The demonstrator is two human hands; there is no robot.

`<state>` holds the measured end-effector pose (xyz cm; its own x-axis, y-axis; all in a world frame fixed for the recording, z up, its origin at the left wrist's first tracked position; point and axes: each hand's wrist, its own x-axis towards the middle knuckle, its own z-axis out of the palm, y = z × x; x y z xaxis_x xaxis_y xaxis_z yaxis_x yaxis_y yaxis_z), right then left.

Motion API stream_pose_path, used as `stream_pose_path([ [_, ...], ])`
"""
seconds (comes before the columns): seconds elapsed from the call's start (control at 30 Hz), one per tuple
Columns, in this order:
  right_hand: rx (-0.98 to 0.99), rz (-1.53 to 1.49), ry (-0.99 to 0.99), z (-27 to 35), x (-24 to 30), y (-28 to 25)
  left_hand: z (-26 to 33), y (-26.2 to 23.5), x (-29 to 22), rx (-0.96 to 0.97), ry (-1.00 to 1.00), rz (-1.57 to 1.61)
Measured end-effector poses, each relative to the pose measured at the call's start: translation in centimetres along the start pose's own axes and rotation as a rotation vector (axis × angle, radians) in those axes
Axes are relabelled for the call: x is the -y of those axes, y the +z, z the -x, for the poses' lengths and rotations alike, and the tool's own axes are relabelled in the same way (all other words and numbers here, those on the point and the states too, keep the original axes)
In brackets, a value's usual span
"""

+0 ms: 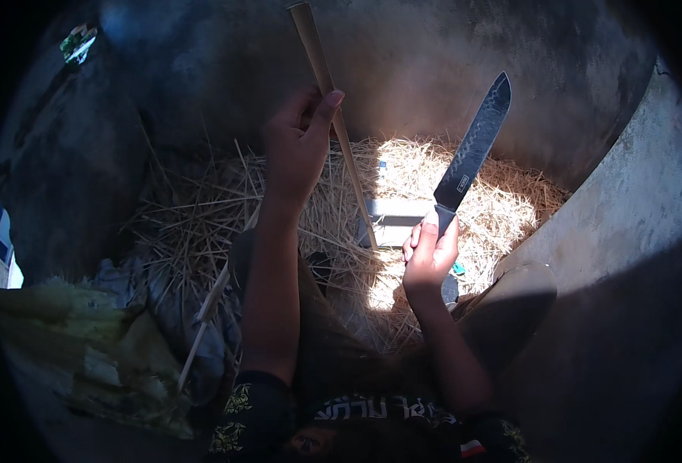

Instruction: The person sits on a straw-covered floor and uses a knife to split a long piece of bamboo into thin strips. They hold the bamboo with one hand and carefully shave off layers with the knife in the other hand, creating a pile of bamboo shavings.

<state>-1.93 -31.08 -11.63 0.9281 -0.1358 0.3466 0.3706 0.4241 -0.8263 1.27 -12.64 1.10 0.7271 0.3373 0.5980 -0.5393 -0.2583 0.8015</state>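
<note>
Pale lettering crosses the dark shirt (383, 409). The right hand (430, 258) is closed around the handle of the knife (476, 143), blade angled up and right; a small pale label marks the blade near the handle. The left hand (301, 147) pinches the stick (348, 154), thumb against fingers, above straw (202, 224). Beyond stands a wall (449, 54).

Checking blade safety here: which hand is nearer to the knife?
Right. The right hand grips the knife by its handle; the left hand is off to its left, apart from it, holding a stick.
</note>
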Motion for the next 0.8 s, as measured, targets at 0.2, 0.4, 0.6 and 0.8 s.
stream_pose_path([
  [0.2, 0.151, 0.780, 0.505, 3.5, -12.7, -8.7, 0.0, 1.0, 1.8, -0.025, 0.135, 0.017],
  [0.4, 0.050, 0.249, 0.191, -0.3, -0.7, -4.2, -0.2, -0.5, 0.1, -0.049, -0.042, -0.012],
  [0.6, -0.020, 0.316, 0.149, 3.9, -6.8, -3.8, -0.3, 1.2, 0.0, 0.003, -0.037, -0.019],
  [0.8, 0.211, 1.206, 0.503, 4.0, -12.1, -7.8, -0.1, 1.2, 0.8, -0.020, 0.015, -0.012],
])
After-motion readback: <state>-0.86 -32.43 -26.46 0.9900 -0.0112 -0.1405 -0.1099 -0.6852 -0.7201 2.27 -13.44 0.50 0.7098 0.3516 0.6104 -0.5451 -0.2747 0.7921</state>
